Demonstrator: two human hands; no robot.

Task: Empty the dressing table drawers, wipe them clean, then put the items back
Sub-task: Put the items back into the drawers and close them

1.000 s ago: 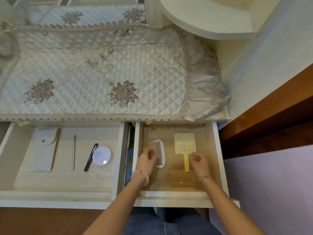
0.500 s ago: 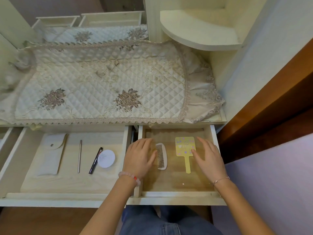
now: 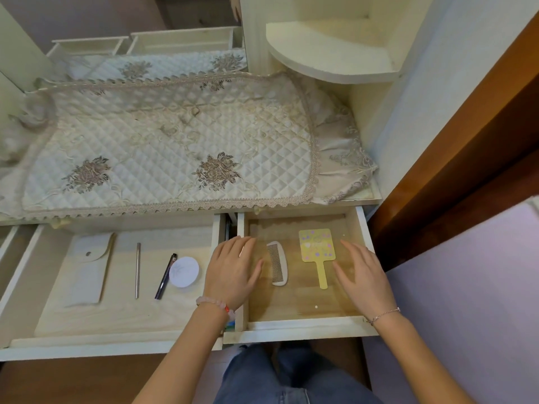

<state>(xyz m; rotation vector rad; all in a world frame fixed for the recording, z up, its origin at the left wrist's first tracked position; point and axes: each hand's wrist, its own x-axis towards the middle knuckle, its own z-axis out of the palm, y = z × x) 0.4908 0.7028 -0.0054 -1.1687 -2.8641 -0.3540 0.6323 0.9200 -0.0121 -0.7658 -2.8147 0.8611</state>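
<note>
The bench (image 3: pixel 140 221), under a quilted cover (image 3: pixel 163 147), has a wide drawer (image 3: pixel 102 345) and, to its right, a narrow drawer (image 3: pixel 303 330) pulled out. Over the narrow drawer, the left hand (image 3: pixel 230 272) and right hand (image 3: pixel 364 278) each show a fully open grip, fingers straight, holding nothing. Between them lie a yellow hand mirror (image 3: pixel 316 246) and a white comb (image 3: pixel 277 263), apart. The wide drawer holds a pouch (image 3: pixel 87 269), round compact (image 3: pixel 184 272), pen (image 3: pixel 165 277) and metal rod (image 3: pixel 137 269).

White comb (image 3: pixel 277 264); yellow mirror (image 3: pixel 317 251), pastel dots, perhaps hearts; cream quilted cloth (image 3: pixel 163 158).
</note>
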